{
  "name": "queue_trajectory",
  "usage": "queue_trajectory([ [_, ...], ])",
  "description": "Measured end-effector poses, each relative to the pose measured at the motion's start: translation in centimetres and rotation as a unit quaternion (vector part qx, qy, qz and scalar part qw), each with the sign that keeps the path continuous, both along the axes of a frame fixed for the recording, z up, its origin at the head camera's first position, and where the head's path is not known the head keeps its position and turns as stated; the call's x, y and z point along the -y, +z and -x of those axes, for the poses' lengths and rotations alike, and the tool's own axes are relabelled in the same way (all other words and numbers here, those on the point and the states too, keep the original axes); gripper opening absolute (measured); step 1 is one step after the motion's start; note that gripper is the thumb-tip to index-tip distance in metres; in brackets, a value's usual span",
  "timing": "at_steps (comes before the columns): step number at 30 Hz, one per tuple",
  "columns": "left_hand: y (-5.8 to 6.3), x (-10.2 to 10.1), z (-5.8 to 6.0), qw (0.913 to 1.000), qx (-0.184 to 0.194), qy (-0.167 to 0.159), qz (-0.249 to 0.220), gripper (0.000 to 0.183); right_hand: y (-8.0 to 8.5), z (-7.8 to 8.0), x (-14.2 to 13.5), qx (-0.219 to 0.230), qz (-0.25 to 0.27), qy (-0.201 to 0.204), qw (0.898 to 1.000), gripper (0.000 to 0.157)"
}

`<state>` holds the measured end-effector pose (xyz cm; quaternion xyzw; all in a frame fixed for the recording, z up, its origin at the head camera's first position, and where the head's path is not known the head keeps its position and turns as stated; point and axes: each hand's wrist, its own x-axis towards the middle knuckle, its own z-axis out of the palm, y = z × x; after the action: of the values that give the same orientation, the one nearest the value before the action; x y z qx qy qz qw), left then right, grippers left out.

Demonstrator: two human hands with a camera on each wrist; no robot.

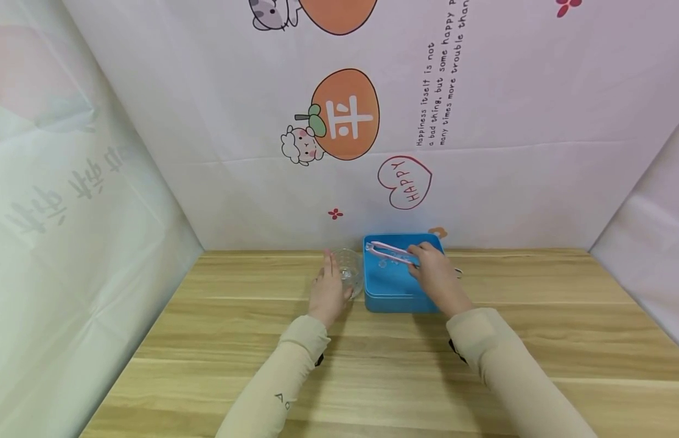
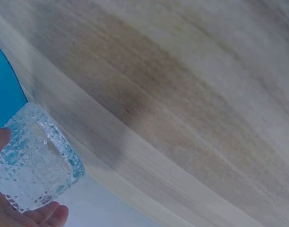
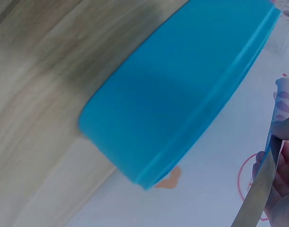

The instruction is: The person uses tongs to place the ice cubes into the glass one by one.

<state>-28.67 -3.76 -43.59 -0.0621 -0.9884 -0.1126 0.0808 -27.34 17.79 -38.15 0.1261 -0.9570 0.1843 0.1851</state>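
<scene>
A clear cut-glass bowl (image 1: 348, 261) stands against the left side of a blue rectangular box (image 1: 400, 301). My left hand (image 1: 327, 295) holds the bowl from the left, thumb on the near side and fingers on the far side. The faceted wall of the bowl (image 2: 35, 161) shows between thumb and fingers in the left wrist view. My right hand (image 1: 437, 277) grips pink-tipped metal tongs (image 1: 391, 247) over the box. Their tips point left, above the box's far left corner, where a small clear piece shows at the ends. Several small clear shapes (image 1: 383, 263) show inside the box.
The box and bowl stand on a wood-grain table (image 1: 372, 377), close to its back edge. Behind them rises a white printed cloth (image 1: 263, 201) with orange fruit drawings and lettering. Pale cloth (image 1: 93, 243) also hangs at the left and right sides.
</scene>
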Motion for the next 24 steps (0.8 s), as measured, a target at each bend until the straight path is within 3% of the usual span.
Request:
queue_trajectory([
  [9,0.0,0.0,-0.2,0.9998,-0.015,-0.004,0.015,0.090,0.6,-0.6,1.4,-0.035,0.002,0.039,0.999,0.029],
  [24,0.1,0.0,0.0,0.9997,-0.001,0.001,0.022,0.091,0.4,-0.9,2.9,0.007,-0.042,0.047,0.998,0.030],
])
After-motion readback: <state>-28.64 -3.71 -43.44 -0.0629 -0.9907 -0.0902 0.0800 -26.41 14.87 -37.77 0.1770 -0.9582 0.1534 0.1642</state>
